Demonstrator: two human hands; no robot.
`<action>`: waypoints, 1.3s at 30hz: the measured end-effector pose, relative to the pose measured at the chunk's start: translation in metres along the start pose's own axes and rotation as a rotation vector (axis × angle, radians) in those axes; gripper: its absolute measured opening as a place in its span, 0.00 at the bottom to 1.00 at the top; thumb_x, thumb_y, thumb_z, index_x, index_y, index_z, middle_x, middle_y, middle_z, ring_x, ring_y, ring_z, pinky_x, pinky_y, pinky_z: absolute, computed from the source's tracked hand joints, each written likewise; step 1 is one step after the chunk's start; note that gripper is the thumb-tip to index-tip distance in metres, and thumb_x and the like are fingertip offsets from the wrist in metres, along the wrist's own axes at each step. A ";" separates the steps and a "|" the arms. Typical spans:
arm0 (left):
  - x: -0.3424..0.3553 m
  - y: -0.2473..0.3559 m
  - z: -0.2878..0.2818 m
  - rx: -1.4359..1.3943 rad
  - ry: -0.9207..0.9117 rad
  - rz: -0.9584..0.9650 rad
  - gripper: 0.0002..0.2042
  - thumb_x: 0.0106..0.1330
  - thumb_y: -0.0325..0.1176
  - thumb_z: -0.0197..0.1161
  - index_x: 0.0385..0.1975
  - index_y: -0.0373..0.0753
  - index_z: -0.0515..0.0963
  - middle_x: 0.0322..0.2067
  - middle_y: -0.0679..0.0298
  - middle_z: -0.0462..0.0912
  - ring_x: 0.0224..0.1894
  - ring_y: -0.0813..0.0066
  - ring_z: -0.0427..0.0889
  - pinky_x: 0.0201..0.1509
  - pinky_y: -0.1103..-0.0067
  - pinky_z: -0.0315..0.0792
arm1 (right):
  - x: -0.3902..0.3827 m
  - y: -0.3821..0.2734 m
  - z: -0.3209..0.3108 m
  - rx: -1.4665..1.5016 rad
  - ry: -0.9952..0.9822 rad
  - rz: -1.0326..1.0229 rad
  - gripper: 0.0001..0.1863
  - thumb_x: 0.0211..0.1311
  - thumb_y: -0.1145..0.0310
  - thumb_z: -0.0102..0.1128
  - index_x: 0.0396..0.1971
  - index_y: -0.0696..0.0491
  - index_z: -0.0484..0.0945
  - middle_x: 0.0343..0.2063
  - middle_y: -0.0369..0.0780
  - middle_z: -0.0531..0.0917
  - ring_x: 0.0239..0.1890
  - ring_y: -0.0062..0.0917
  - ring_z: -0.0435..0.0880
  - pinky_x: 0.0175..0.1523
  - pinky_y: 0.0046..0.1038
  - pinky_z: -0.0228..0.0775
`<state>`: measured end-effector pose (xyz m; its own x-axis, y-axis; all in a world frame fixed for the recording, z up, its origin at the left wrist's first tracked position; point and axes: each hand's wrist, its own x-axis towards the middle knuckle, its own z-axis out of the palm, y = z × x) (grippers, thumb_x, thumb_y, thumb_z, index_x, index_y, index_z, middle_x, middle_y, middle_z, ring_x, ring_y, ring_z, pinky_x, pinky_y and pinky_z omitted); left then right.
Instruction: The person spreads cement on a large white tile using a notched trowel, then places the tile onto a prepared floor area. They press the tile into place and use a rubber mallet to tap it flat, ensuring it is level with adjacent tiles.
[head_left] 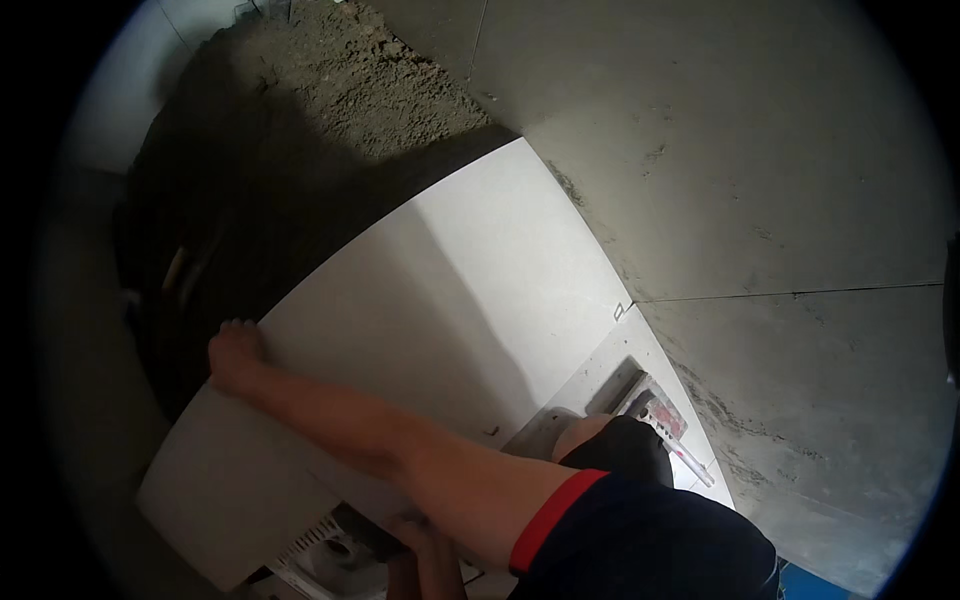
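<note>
My right hand (233, 352) reaches across to the left edge of a large white tile (450, 260), fingers curled over it. My bare forearm lies above the tile. Below that arm, my left hand (418, 540) is partly visible beside a notched metal trowel (330, 560); its fingers are mostly hidden, so its hold is unclear. A second metal tool (660, 420) with a stained plate and a pale bar rests near the tile's right edge, beside my bent knee (625, 450) in black fabric.
Rough grey mortar (350, 90) fills the upper left, much of it in shadow, with a small tool (178, 275) in it. Grey panels (760, 180) with seams and smears border the tile on the right. A blue object (810, 582) shows at bottom right.
</note>
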<state>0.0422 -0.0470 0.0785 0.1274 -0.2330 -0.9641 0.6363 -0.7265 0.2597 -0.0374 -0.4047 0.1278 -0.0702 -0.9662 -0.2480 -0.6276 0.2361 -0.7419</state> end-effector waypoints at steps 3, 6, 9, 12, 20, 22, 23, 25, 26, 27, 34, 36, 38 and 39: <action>0.001 -0.002 0.003 -0.002 -0.007 -0.009 0.44 0.68 0.67 0.41 0.72 0.41 0.39 0.71 0.48 0.42 0.71 0.48 0.49 0.73 0.54 0.51 | 0.006 0.008 0.002 -0.045 0.003 0.012 0.20 0.46 0.60 0.69 0.39 0.55 0.83 0.46 0.44 0.78 0.52 0.35 0.76 0.57 0.35 0.64; 0.002 -0.003 0.003 -0.016 -0.008 -0.011 0.44 0.68 0.68 0.41 0.72 0.41 0.39 0.71 0.48 0.42 0.71 0.48 0.49 0.73 0.54 0.51 | 0.008 0.012 0.005 -0.064 0.001 -0.008 0.21 0.45 0.59 0.70 0.38 0.55 0.83 0.45 0.44 0.78 0.51 0.35 0.75 0.56 0.35 0.64; 0.002 -0.001 -0.001 -0.038 0.000 -0.009 0.44 0.68 0.68 0.40 0.72 0.41 0.39 0.71 0.47 0.42 0.71 0.48 0.49 0.73 0.54 0.51 | 0.002 0.010 0.007 -0.028 0.014 -0.009 0.22 0.43 0.59 0.71 0.39 0.55 0.83 0.46 0.44 0.78 0.52 0.35 0.75 0.57 0.34 0.64; 0.003 -0.002 -0.001 -0.040 -0.006 -0.008 0.44 0.68 0.68 0.40 0.72 0.41 0.38 0.71 0.47 0.41 0.71 0.47 0.49 0.73 0.54 0.50 | 0.012 0.016 0.010 -0.026 -0.006 0.018 0.25 0.43 0.57 0.72 0.41 0.55 0.83 0.46 0.44 0.78 0.53 0.34 0.74 0.58 0.34 0.64; 0.001 -0.006 0.003 -0.063 -0.024 0.008 0.45 0.68 0.69 0.40 0.73 0.41 0.38 0.71 0.47 0.41 0.71 0.47 0.48 0.73 0.54 0.50 | 0.016 0.028 0.009 -0.116 -0.044 -0.004 0.28 0.44 0.53 0.73 0.44 0.54 0.83 0.48 0.42 0.78 0.55 0.34 0.74 0.58 0.34 0.64; 0.010 -0.007 -0.006 -0.034 -0.021 0.036 0.44 0.68 0.67 0.41 0.73 0.41 0.38 0.71 0.47 0.41 0.71 0.46 0.49 0.72 0.53 0.53 | 0.013 0.027 0.004 -0.132 -0.073 -0.013 0.27 0.46 0.53 0.72 0.45 0.54 0.82 0.49 0.42 0.78 0.55 0.34 0.74 0.58 0.34 0.64; 0.022 -0.008 -0.018 -0.034 -0.023 0.043 0.43 0.69 0.66 0.42 0.73 0.42 0.38 0.71 0.47 0.41 0.71 0.46 0.49 0.71 0.52 0.55 | 0.012 0.026 0.002 -0.140 -0.095 -0.014 0.27 0.46 0.53 0.71 0.45 0.54 0.82 0.49 0.42 0.78 0.55 0.34 0.75 0.58 0.34 0.64; 0.015 -0.009 -0.008 -0.061 -0.008 0.044 0.41 0.70 0.63 0.44 0.72 0.42 0.40 0.71 0.47 0.43 0.70 0.46 0.51 0.69 0.52 0.58 | 0.014 0.031 -0.001 -0.148 -0.114 -0.016 0.27 0.48 0.54 0.71 0.46 0.54 0.82 0.49 0.43 0.78 0.55 0.34 0.74 0.59 0.35 0.64; 0.010 -0.011 -0.003 -0.100 0.014 0.039 0.40 0.71 0.60 0.46 0.72 0.41 0.41 0.70 0.47 0.45 0.70 0.46 0.52 0.67 0.52 0.60 | 0.015 0.035 -0.001 -0.151 -0.121 -0.025 0.27 0.48 0.55 0.70 0.47 0.54 0.82 0.50 0.43 0.78 0.56 0.35 0.74 0.59 0.35 0.64; 0.004 -0.009 0.000 -0.144 0.041 0.039 0.38 0.72 0.58 0.47 0.72 0.41 0.42 0.70 0.48 0.47 0.69 0.46 0.53 0.66 0.53 0.62 | 0.016 0.033 0.003 -0.151 -0.134 -0.041 0.27 0.48 0.55 0.70 0.48 0.54 0.81 0.50 0.43 0.78 0.56 0.35 0.74 0.60 0.36 0.64; 0.012 -0.023 -0.014 0.134 0.346 0.057 0.21 0.69 0.43 0.56 0.56 0.35 0.70 0.50 0.56 0.74 0.44 0.62 0.75 0.48 0.66 0.73 | 0.021 0.046 0.031 -0.242 -0.164 -0.118 0.29 0.49 0.47 0.71 0.44 0.55 0.83 0.45 0.46 0.82 0.51 0.40 0.79 0.55 0.44 0.72; 0.014 -0.019 -0.019 0.403 0.246 0.076 0.21 0.67 0.38 0.59 0.57 0.36 0.69 0.51 0.57 0.74 0.47 0.64 0.74 0.49 0.70 0.71 | 0.030 0.051 0.010 -0.290 -0.269 -0.085 0.33 0.51 0.44 0.70 0.46 0.58 0.81 0.46 0.46 0.82 0.49 0.36 0.81 0.52 0.40 0.74; 0.003 -0.014 -0.015 0.410 0.146 0.069 0.23 0.63 0.30 0.61 0.58 0.34 0.67 0.52 0.57 0.73 0.50 0.65 0.72 0.52 0.72 0.68 | 0.021 0.044 0.007 -0.305 -0.285 -0.016 0.32 0.51 0.45 0.71 0.46 0.57 0.82 0.49 0.47 0.81 0.52 0.36 0.80 0.54 0.38 0.74; 0.004 -0.022 -0.012 0.437 0.197 0.159 0.21 0.61 0.29 0.60 0.55 0.33 0.69 0.47 0.57 0.75 0.47 0.67 0.73 0.49 0.74 0.68 | 0.025 0.050 0.010 -0.344 -0.235 -0.071 0.32 0.51 0.46 0.71 0.46 0.58 0.82 0.49 0.47 0.81 0.52 0.36 0.80 0.54 0.38 0.73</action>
<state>0.0382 -0.0245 0.0679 0.3648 -0.2674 -0.8919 0.2245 -0.9044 0.3630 -0.0631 -0.4157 0.0782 0.1360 -0.9196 -0.3685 -0.8496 0.0830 -0.5209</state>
